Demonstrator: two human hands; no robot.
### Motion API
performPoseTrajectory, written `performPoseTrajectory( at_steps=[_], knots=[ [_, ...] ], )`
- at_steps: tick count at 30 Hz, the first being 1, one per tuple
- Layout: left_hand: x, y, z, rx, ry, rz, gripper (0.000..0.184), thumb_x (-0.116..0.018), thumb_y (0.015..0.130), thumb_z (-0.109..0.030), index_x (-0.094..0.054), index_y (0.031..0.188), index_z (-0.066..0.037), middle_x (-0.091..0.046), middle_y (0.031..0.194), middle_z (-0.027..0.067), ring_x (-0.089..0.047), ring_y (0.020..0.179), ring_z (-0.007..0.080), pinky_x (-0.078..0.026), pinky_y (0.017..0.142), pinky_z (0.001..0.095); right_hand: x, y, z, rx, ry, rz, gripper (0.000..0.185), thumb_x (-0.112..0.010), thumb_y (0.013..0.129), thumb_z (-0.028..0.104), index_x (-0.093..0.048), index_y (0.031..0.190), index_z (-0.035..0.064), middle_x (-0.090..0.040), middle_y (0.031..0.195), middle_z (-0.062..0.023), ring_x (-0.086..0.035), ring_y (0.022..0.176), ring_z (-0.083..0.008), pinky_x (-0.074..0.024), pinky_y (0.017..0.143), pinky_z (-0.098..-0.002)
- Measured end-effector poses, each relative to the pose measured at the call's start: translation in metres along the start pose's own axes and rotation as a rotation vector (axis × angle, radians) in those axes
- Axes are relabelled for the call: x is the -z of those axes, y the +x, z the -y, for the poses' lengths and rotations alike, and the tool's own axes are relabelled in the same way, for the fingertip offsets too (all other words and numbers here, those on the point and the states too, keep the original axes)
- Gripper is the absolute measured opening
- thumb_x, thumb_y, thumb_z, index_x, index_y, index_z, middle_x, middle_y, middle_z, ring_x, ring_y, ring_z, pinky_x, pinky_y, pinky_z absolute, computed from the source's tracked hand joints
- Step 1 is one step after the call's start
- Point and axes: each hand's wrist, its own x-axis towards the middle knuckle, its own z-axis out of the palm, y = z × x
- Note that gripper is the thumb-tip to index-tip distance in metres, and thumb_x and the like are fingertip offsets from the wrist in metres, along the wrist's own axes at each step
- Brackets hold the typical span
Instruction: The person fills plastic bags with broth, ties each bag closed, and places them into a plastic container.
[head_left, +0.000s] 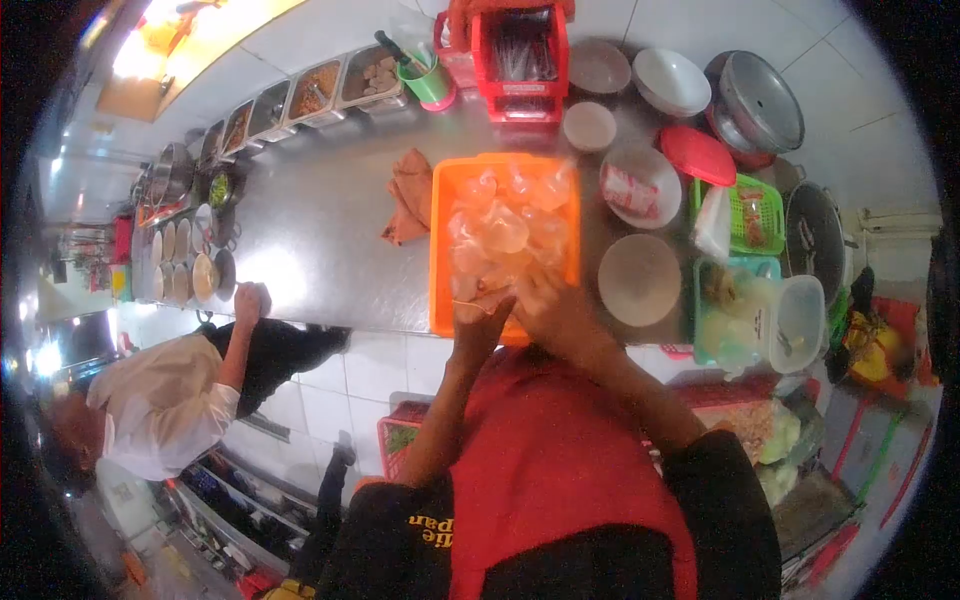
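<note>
An orange tray (440, 250) on the steel counter holds several clear plastic bags (505, 230) with pale contents, knotted or gathered at the top. Both my hands are together over the tray's near edge. My left hand (482, 325) is closed, its fingers bent around something thin near the bags. Close beside it on the right, my right hand (545, 305) is closed too, fingertips pinched together. What lies between the fingers is too small to make out. A brown cloth (409, 198) lies just left of the tray.
Bowls (640, 280), a green basket (765, 215) and a lidded container (735, 310) stand on the right. A red box (520, 100) and metal trays (315, 90) line the back. At the left, a person in a white shirt (165, 405) reaches to the counter's edge.
</note>
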Motion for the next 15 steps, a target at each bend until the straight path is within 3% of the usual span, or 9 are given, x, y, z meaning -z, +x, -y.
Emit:
performPoseTrajectory(
  at_steps=[2,5,7,11,13,15],
  knots=[
    [-0.012,-0.013,0.026,-0.077,0.033,0.003,0.008,-0.068,0.075,-0.007,-0.071,0.082,-0.005,-0.061,0.103,0.0167,-0.056,0.086,0.0300,-0.044,0.071,0.0412,0.006,0.004,-0.009,0.149,-0.027,0.071,0.014,-0.059,0.076,0.013,-0.056,0.079,-0.0010,-0.058,0.084,-0.0177,-0.059,0.085,-0.0329,-0.0506,0.075,-0.0426],
    [-0.014,-0.013,0.035,-0.080,-0.081,0.038,0.012,-0.068,0.075,-0.006,-0.070,0.088,-0.005,-0.061,0.101,0.0162,-0.056,0.083,0.0308,-0.044,0.070,0.0414,0.018,0.006,0.011,0.060,0.054,0.161,0.014,-0.060,0.073,0.013,-0.056,0.077,0.0004,-0.059,0.080,-0.0151,-0.061,0.078,-0.0305,-0.0511,0.068,-0.0424],
    [-0.012,-0.014,0.031,0.007,-0.079,0.027,0.018,-0.067,0.076,-0.004,-0.069,0.093,-0.006,-0.062,0.101,0.0161,-0.057,0.083,0.0310,-0.045,0.071,0.0413,0.016,0.007,0.007,0.074,0.087,0.105,0.014,-0.061,0.073,0.014,-0.055,0.076,0.0012,-0.058,0.076,-0.0136,-0.060,0.073,-0.0306,-0.0498,0.063,-0.0432],
    [0.046,0.026,-0.008,0.098,-0.158,0.244,0.028,-0.067,0.077,-0.002,-0.066,0.104,-0.006,-0.062,0.107,0.0149,-0.059,0.089,0.0294,-0.047,0.079,0.0377,0.014,0.033,0.000,-0.087,0.184,0.030,0.014,-0.060,0.077,0.014,-0.055,0.077,0.0017,-0.057,0.073,-0.0144,-0.059,0.071,-0.0330,-0.0473,0.061,-0.0450],
    [0.071,0.043,-0.020,0.046,-0.060,0.056,0.030,-0.068,0.079,-0.003,-0.065,0.109,-0.004,-0.062,0.110,0.0122,-0.058,0.092,0.0267,-0.045,0.085,0.0333,0.020,0.065,-0.003,-0.129,0.225,-0.010,0.015,-0.059,0.080,0.015,-0.054,0.078,0.0012,-0.057,0.074,-0.0159,-0.058,0.072,-0.0345,-0.0465,0.061,-0.0456],
    [0.089,0.042,-0.019,0.147,-0.203,-0.152,0.027,-0.066,0.083,-0.006,-0.065,0.109,-0.001,-0.061,0.111,0.0098,-0.057,0.095,0.0219,-0.044,0.087,0.0291,0.017,0.083,0.000,-0.164,0.268,-0.031,0.014,-0.058,0.080,0.014,-0.054,0.078,0.0015,-0.057,0.074,-0.0171,-0.058,0.072,-0.0360,-0.0466,0.063,-0.0463]
  ],
)
